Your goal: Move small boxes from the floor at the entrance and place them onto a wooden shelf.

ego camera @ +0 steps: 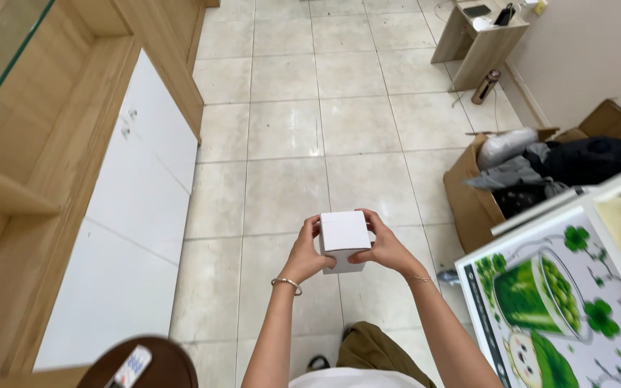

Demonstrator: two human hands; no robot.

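A small white cardboard box (343, 233) is held up in front of me over the tiled floor. My left hand (305, 253) grips its left side, with a thin bracelet on that wrist. My right hand (384, 246) holds its right side and underside, fingers curled around the far edge. The box top faces the camera and looks closed and plain.
A wooden counter with white cabinet doors (131, 215) runs along the left. A brown cardboard carton of clothes (512, 172) stands at right, beside a white board with a green printed picture (540, 294). A small wooden desk (479, 36) and a bottle (485, 86) are far back. A remote (129, 365) lies on a dark round stool.
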